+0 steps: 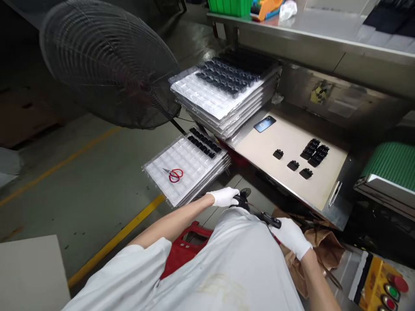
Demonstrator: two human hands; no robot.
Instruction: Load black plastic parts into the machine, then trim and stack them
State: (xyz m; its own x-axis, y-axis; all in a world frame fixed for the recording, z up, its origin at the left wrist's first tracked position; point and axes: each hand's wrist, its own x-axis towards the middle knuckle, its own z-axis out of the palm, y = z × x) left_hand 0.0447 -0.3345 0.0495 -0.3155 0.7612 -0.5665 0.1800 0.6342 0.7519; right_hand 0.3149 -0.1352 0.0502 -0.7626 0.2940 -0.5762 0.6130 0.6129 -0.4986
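Note:
My left hand (224,197), in a white glove, is closed on a small black part (242,201) in front of my lap. To its right, my gloved right hand (291,235) is closed around a black-handled tool (271,220). A thin shaft runs from that tool toward the black part; its exact kind is too small to tell. On the tabletop (259,149) ahead lie several loose black parts (293,165) and a tight group of similar parts (314,152). Red-handled scissors (175,175) rest on a white compartment tray (162,183) at the left, partly filled with black pieces.
A taller stack of trays (214,97) stands behind. A phone (265,124) lies on the table. A large fan (110,65) is at the upper left, a green ribbed belt (394,168) at the right. A button box (382,285) and brown paper bag (324,246) sit low right.

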